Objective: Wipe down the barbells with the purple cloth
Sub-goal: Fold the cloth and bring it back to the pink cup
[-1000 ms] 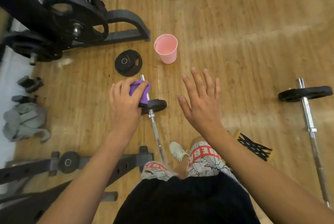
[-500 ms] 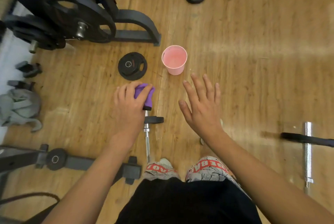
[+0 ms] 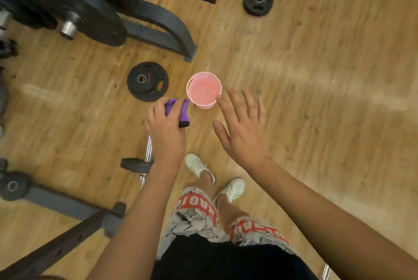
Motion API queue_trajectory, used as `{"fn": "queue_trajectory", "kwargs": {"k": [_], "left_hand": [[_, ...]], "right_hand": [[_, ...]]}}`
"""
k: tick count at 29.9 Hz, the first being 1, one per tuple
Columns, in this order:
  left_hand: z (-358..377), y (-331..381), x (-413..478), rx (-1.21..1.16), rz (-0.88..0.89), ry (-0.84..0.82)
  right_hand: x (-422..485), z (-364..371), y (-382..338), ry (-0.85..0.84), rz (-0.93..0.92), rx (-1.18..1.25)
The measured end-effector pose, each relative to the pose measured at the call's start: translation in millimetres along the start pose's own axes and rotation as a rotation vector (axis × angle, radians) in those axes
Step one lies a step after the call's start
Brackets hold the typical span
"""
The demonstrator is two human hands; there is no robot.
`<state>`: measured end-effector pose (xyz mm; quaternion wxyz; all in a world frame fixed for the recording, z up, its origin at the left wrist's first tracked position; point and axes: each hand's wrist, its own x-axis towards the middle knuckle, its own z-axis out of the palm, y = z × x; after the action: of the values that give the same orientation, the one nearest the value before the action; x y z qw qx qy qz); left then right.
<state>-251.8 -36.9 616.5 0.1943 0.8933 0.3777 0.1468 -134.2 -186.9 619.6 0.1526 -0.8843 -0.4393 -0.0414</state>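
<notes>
Beside the pink cup (image 3: pixel 204 105), left grip (image 3: pixel 166 131) clutches purple cloth (image 3: pixel 183 113); right grip (image 3: pixel 242 131) hovers splayed.

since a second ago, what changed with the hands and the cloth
The left hand, gripping the purple cloth, moved off the barbell end toward the pink cup. The right hand advanced until a fingertip nears the cup's rim. Unchanged: the grip on the cloth, the right hand open, the cup where it stood.

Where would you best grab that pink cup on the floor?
Around the side wall below the rim, from the right, where the right hand is open. The pink cup stands upright, mouth up, maybe holding liquid; the left hand with the purple cloth crowds its left.
</notes>
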Motion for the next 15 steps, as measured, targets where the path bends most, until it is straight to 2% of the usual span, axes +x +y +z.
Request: {"fn": "queue_trajectory", "kwargs": {"k": [9, 15], "left_hand": [[127, -25, 103, -0.018, 0.067, -0.027], [252, -52, 126, 0.043, 0.030, -0.099]], "right_hand": [[94, 106, 70, -0.067, -0.016, 0.000], [115, 223, 130, -0.146, 0.032, 0.018]]}}
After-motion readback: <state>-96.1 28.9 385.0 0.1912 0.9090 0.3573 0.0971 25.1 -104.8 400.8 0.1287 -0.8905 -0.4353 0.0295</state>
